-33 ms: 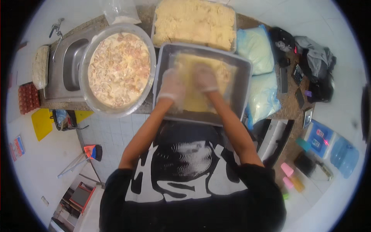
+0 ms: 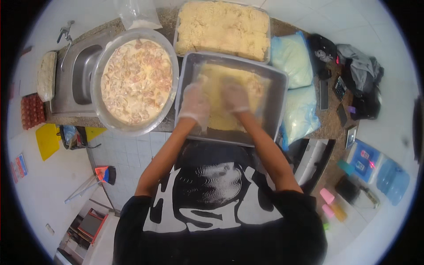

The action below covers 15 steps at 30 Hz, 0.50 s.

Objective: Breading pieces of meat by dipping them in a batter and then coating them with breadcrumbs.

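Both my hands wear clear plastic gloves and are inside a grey rectangular tub (image 2: 185,73) holding a bed of pale yellow breading (image 2: 227,123). My left hand (image 2: 195,104) is at the tub's left side, over the breading's edge. A short way to its right, my right hand (image 2: 235,98) reaches down into the breading, its fingers smeared by motion. Some lumpy, coated pieces (image 2: 255,86) show at the right of the breading. Whether either hand grips anything is blurred. Left of the tub stands a big metal bowl (image 2: 174,48) of raw meat pieces in a creamy liquid.
Behind the tub sits a clear container (image 2: 223,28) heaped with breaded pieces. Bags of pale crumbs (image 2: 300,112) lie against the tub's right side. A steel sink (image 2: 82,75) and egg trays (image 2: 33,111) are at the left. Small items and a dark bag (image 2: 322,46) lie at the right.
Very little differs. My right hand has dipped slightly toward me in the breading, and the whole view has shifted a touch.
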Each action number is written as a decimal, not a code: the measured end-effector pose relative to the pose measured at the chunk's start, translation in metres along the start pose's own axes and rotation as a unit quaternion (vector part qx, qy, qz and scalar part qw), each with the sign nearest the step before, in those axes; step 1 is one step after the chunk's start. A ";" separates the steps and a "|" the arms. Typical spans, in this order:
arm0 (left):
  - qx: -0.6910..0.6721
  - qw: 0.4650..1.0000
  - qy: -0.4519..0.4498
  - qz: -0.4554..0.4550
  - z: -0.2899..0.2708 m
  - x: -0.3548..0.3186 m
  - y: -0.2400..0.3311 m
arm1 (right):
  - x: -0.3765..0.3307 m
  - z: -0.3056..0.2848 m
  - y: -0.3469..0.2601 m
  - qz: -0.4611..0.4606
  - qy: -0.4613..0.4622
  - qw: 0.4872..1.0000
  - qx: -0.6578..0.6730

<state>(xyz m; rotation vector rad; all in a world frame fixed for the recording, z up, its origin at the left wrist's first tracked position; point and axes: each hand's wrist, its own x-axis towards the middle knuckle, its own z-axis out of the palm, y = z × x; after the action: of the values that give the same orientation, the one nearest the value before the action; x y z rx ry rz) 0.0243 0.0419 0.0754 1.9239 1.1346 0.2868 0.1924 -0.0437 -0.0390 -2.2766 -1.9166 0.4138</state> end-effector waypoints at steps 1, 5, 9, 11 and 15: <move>-0.079 0.997 0.007 -0.004 -0.009 -0.011 0.008 | -0.011 0.009 -0.002 -0.017 0.085 0.996 -0.004; -0.067 0.988 -0.088 -0.105 0.040 -0.013 -0.052 | 0.003 -0.001 0.002 0.026 -0.002 0.999 -0.041; 0.129 0.979 -0.155 -0.002 0.012 -0.050 -0.010 | -0.031 -0.099 -0.020 0.109 0.019 0.993 0.032; 0.138 0.966 -0.217 -0.013 0.018 -0.050 -0.009 | -0.066 -0.096 0.014 0.232 -0.029 0.971 0.059; 0.261 0.853 -0.452 -0.001 0.062 -0.060 -0.017 | -0.113 -0.056 0.002 0.235 -0.156 0.958 -0.057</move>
<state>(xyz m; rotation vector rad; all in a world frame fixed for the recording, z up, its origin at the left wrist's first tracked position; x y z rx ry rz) 0.0160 -0.0375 0.0377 2.1070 0.5749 -0.9483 0.1938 -0.1513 0.0270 -2.8934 -1.5225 0.7736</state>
